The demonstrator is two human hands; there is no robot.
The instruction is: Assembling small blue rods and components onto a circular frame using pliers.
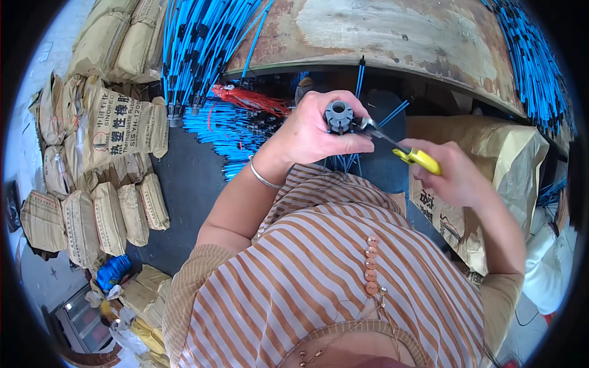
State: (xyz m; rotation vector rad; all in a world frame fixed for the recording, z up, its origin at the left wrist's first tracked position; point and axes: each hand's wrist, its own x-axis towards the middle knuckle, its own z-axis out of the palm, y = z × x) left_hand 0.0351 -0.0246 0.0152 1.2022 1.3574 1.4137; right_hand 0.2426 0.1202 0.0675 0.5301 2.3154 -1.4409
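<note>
In front of your striped top, your left hand pinched the grey slotted cylinder, which looked light, stiff and best held round its sides, while your right hand clasped yellow-handled pliers, perhaps touching it.

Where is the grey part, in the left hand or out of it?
In: the left hand curls around the grey part, leaving its round end visible.

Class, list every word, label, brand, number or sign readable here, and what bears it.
Wording not copied here; places only.
Left bag: large dark characters, smaller Latin letters, a red emblem.
Right bag: large dark characters, partly visible.
Folded bags: print too small to read.
</note>
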